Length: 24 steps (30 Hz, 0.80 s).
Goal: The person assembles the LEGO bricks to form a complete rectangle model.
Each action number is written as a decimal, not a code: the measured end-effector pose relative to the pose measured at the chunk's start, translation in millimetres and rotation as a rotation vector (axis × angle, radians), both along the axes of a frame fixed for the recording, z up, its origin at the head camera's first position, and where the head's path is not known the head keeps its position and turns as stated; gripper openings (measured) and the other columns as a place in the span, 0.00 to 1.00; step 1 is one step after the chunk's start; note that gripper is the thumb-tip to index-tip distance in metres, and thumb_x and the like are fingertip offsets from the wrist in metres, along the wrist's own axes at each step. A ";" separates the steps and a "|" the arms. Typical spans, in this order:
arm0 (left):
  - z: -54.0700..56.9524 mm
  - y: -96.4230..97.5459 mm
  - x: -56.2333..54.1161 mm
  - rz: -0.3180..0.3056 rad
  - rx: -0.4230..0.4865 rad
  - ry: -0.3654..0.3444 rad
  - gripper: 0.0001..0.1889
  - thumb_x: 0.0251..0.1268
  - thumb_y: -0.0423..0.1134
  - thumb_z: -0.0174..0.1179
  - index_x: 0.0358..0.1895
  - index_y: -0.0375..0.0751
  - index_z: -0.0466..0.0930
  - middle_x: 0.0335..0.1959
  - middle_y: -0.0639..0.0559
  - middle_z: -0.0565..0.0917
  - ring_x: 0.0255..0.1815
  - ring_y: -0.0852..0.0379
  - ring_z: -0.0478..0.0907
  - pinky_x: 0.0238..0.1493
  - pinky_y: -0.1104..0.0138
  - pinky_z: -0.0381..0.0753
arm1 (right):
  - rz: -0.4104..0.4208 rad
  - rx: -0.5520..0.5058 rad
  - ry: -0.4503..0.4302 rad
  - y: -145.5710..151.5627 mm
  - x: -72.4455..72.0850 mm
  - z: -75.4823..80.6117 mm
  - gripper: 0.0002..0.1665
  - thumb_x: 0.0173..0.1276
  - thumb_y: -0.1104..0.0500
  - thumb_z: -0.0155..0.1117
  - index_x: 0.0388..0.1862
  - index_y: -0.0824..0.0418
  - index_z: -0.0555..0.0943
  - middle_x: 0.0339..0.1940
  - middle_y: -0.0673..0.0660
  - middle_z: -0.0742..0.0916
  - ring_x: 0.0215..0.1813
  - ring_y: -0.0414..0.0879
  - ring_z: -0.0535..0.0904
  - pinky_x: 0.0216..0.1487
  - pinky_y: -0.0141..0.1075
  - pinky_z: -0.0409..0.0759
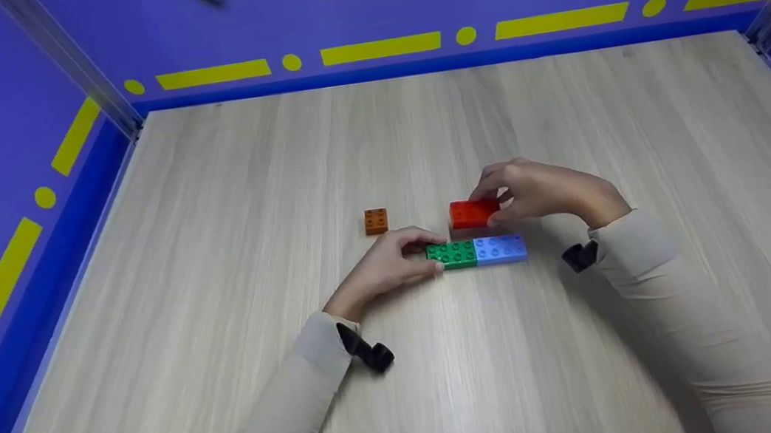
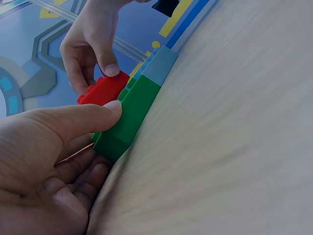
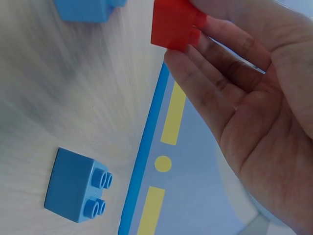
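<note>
My left hand [image 1: 395, 258] grips the outer end of a green brick [image 1: 456, 255] between thumb and fingers. A light blue brick [image 1: 500, 249] lies end to end with the green one, studs up, forming a row on the table. Just beyond that row, my right hand [image 1: 546, 189] pinches a red brick [image 1: 468, 214] by its right end. In the left wrist view, the red brick [image 2: 104, 90] appears right behind the green brick [image 2: 128, 116]. The right thumb and fingertips hold the red brick [image 3: 172, 23] in the right wrist view.
An orange-brown brick [image 1: 376, 221] stands on the wooden table [image 1: 262, 188] beyond my left hand. The right wrist view shows a separate small blue brick [image 3: 73, 186] on the table, hidden in the head view. Blue walls with yellow marks [image 1: 381, 48] border the table.
</note>
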State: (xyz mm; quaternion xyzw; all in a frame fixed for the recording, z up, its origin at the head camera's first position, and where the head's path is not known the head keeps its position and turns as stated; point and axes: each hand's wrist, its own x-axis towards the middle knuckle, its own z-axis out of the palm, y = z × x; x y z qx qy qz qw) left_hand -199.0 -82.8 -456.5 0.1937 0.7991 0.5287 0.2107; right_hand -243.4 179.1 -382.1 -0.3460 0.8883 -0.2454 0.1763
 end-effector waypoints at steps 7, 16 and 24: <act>0.9 -0.4 0.7 -0.003 0.012 -0.010 0.19 0.56 0.36 0.68 0.53 0.45 0.82 0.54 0.53 0.81 0.53 0.60 0.73 0.59 0.66 0.72 | 0.002 -0.013 -0.024 0.5 6.0 0.8 0.19 0.58 0.65 0.69 0.51 0.63 0.83 0.47 0.57 0.84 0.51 0.52 0.82 0.52 0.47 0.81; 0.1 0.2 0.2 0.001 0.010 -0.018 0.19 0.55 0.36 0.68 0.53 0.46 0.82 0.54 0.53 0.81 0.54 0.60 0.74 0.59 0.66 0.72 | 0.017 -0.008 -0.032 -0.6 10.2 0.4 0.19 0.59 0.64 0.69 0.51 0.63 0.83 0.48 0.57 0.84 0.51 0.51 0.82 0.52 0.47 0.81; -1.0 0.1 -0.1 0.003 -0.007 0.002 0.19 0.55 0.38 0.69 0.52 0.48 0.83 0.53 0.55 0.82 0.53 0.60 0.74 0.60 0.65 0.72 | 0.039 -0.007 -0.060 -2.2 13.8 0.7 0.20 0.59 0.63 0.70 0.51 0.63 0.83 0.48 0.56 0.84 0.51 0.50 0.82 0.51 0.45 0.81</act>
